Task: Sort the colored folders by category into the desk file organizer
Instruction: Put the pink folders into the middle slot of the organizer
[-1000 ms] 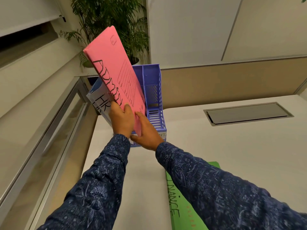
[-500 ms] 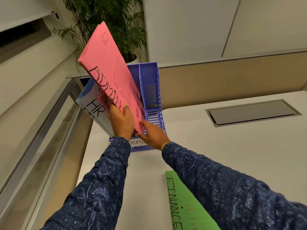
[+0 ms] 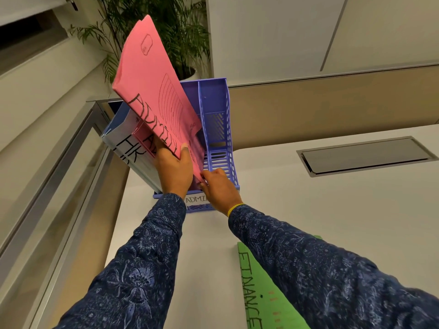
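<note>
A pink folder (image 3: 152,86) marked ADMIN is tilted up over the blue-violet desk file organizer (image 3: 217,129), its lower edge down in the middle slot labelled ADMIN. My left hand (image 3: 174,169) grips its lower edge. My right hand (image 3: 218,186) pinches the folder's bottom corner at the slot's front. Another pink folder (image 3: 146,141) stands behind it in the same slot. A light blue folder (image 3: 126,143) marked HR leans in the left slot. The right slot holds nothing. A green folder (image 3: 259,293) marked FINANCE lies flat on the desk under my right forearm.
The organizer stands at the back left of a white desk (image 3: 332,222). A grey cable hatch (image 3: 365,155) is set into the desk at the right. A beige partition runs behind, with a potted plant (image 3: 166,36) beyond. A glass rail (image 3: 59,186) borders the left side.
The pink folder has dropped lower into the middle slot and turned more upright. My right hand slid from under the folder to its bottom corner.
</note>
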{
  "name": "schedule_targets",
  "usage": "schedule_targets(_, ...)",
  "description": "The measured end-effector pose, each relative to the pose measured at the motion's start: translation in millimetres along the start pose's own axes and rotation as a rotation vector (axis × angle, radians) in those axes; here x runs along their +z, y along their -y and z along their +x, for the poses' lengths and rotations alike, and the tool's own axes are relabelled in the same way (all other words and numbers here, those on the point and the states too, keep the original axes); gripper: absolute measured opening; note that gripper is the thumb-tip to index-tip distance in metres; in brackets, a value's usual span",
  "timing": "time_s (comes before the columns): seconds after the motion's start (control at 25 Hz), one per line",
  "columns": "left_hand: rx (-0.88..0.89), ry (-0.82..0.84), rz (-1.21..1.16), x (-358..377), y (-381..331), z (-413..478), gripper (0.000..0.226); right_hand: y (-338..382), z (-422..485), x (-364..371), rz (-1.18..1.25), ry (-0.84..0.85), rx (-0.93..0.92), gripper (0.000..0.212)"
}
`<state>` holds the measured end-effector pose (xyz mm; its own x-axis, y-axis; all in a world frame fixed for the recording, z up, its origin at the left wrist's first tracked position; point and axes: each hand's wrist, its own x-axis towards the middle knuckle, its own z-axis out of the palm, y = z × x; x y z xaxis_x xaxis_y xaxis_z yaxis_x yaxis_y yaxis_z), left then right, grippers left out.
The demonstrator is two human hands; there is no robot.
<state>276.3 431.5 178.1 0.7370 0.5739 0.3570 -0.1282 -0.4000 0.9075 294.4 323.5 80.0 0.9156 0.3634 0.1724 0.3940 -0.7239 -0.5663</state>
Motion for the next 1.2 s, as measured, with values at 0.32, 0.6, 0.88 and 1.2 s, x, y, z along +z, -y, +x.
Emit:
schedule_targets(0.32,0.045,0.027,0.066,-4,15,-4,0.045,-5,0,2,0.066,-0.017,-0.020,0.051)
schedule_targets(0.6,0.065,0.075,0.081,-19,8,-23,0.055,7,-8,-12,-0.062,-0.046,-0.008,0.053)
schedule_targets(0.88,0.161,0.084,0.144,-47,-13,-19,0.063,31,-7,-18,-0.023,-0.030,-0.016,0.049)
schedule_targets(1.2,0.205,0.182,0.353,-40,-29,-1,0.058,30,-8,-14,-0.157,0.023,0.023,0.046)
